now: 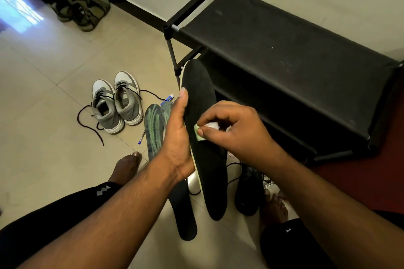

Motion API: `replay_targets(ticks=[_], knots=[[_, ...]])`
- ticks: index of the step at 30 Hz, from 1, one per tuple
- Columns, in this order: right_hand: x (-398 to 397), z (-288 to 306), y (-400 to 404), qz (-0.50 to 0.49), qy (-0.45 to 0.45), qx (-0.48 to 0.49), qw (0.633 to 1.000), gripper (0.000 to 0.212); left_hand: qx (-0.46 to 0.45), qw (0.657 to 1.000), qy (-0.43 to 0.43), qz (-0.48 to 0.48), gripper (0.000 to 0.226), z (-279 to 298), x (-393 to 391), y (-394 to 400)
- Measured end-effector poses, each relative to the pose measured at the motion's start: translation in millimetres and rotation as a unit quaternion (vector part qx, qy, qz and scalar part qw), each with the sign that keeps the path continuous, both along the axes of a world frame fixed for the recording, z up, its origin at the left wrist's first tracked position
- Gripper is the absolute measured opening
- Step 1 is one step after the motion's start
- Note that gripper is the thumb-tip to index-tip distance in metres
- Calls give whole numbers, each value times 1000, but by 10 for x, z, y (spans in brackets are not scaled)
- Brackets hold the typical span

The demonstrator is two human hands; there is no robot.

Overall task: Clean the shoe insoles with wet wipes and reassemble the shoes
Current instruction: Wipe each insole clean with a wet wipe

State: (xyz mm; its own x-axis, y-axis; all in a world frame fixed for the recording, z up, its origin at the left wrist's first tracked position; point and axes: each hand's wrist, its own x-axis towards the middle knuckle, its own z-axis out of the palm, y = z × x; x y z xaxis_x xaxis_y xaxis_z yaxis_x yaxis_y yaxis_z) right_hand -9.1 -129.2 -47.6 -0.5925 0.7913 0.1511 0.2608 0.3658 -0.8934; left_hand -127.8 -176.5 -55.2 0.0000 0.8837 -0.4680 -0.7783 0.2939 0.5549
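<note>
At the centre of the frame we see a long black insole held up off the floor, its toe end pointing toward the top of the picture and its heel end toward the bottom. The left hand grips it along its left edge, the fingers curled behind it and the thumb stretched up along the rim. The right hand meets the insole from the right, its fingers pinching a crumpled white and green wet wipe that is pressed against the black surface about midway along its length.

Below the held insole, a second black insole lies on the tiled floor, and just right of it sits a black shoe with loose laces. Left of the left hand we see a green-patterned insole lying flat, with another partly hidden behind the hand. Further left, a pair of grey and white sneakers stands side by side, their dark laces trailing over the tiles. A blue pen lies between the sneakers and the green insole.

A black shoe rack fills the upper right of the frame, and a pair of olive sandals rests by the wall in the upper left. Bare feet show near the bottom.
</note>
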Motion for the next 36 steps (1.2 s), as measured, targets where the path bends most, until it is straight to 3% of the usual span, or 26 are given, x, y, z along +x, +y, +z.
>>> replay_targets(ticks=[5, 8, 11, 13, 18, 23, 26, 31, 36], knots=[[176, -146, 210, -81, -213, 38, 973, 8, 5, 999, 16, 36, 59, -28, -41, 42], [171, -59, 217, -82, -136, 9, 987, 9, 9, 999, 7, 36, 62, -24, -59, 44], [79, 65, 75, 15, -40, -44, 998, 12, 19, 1000, -14, 15, 66, -37, -33, 28], [50, 37, 34, 43, -49, -29, 997, 12, 12, 1000, -8, 12, 65, -49, -40, 28], [166, -41, 195, -37, -211, 37, 976, 8, 7, 1000, 18, 10, 62, -59, -95, 53], [149, 137, 137, -12, -25, -34, 999, 8, 10, 1000, 15, -6, 59, -13, -87, 46], [72, 99, 62, 16, 24, -44, 999, 9, 4, 1000, -6, -31, 60, -10, -48, 12], [-8, 62, -60, -11, 52, 13, 998, 10, -11, 998, -35, -56, 72, -6, 15, -15], [65, 24, 46, -46, -27, 46, 998, 6, 0, 998, -35, -54, 74, -16, 0, 5]])
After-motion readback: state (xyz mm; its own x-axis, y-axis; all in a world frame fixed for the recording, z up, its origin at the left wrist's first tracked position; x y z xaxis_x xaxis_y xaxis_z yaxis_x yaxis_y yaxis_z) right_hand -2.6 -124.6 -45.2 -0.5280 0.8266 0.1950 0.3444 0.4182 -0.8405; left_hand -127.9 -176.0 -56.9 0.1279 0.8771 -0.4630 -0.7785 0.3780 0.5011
